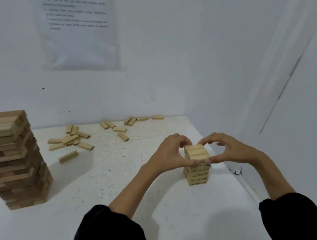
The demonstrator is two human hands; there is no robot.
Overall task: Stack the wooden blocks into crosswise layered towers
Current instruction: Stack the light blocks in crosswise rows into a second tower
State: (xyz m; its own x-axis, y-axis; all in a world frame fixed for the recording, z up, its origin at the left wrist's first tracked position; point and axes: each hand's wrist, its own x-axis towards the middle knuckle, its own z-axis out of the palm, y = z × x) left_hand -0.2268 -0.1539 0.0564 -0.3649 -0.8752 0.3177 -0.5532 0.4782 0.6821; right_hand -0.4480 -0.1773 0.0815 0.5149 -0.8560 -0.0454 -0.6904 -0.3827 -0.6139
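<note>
A tall tower (12,159) stood at the left edge of the table (144,206), with loose blocks (69,139) along the back edge. Near the right edge, the left hand (171,154) and the right hand (228,150) pinched the top layer (197,153) of the small tower (197,172), probably squaring it. Next, another block must lie crosswise on top.

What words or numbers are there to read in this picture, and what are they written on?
Paper sheet on the wall: several printed lines, all too blurred to read.
Small tower: dark marks on the block sides, too small to read.
Table, by the right wall: a black scribble, unreadable.
Big tower: no text visible.
</note>
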